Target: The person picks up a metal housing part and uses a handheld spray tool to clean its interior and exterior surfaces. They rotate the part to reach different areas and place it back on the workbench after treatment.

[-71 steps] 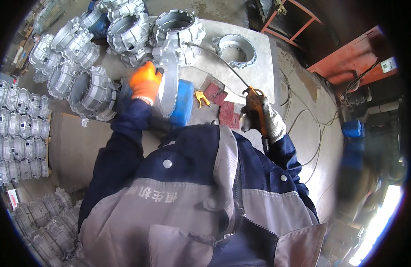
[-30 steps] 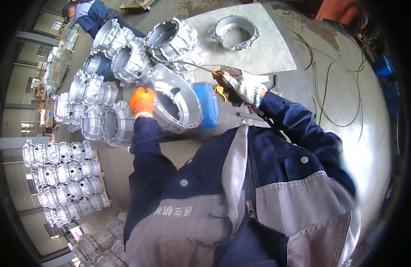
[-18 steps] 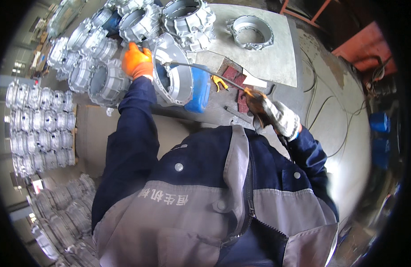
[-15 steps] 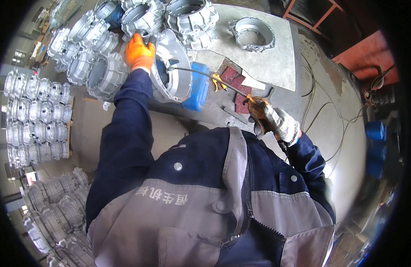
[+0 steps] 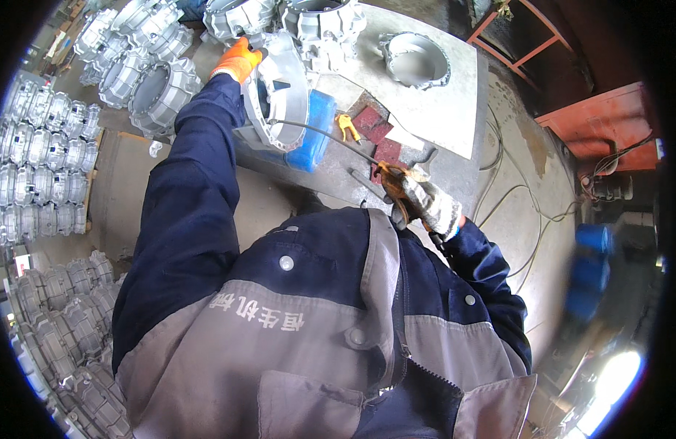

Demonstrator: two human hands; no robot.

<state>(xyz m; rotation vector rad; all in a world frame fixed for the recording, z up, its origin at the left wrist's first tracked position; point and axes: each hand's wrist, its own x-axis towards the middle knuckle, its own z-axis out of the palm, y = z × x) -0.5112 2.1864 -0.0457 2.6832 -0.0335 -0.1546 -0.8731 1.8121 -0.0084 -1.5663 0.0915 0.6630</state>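
A silver cast bell-shaped housing (image 5: pixel 298 88) stands on edge at the table's near left, its wide opening facing right. My left hand (image 5: pixel 237 61), in an orange glove, grips the housing's upper left rim. My right hand (image 5: pixel 434 208), in a white-and-grey glove, is closed around a hand-held tool (image 5: pixel 398 186) with a worn orange-brown body, apparently a grinder. From it a long thin shaft (image 5: pixel 327 134) runs left to the housing's near inner rim. I cannot make out the shaft's tip. A blue container (image 5: pixel 320 126) sits beside the housing.
On the table (image 5: pixel 455 95) are a yellow air gun (image 5: pixel 346 127), dark red pads (image 5: pixel 370 123) and a ring-shaped casting (image 5: pixel 417 63). More housings (image 5: pixel 325 29) stand at the back left; stacked castings (image 5: pixel 41 164) fill the far left. Hoses (image 5: pixel 532 194) lie on the floor at right.
My right hand has moved left and closer to my body with the tool. The shaft's end sits lower on the rim. My left hand has shifted right along it. The whole view has shifted slightly.
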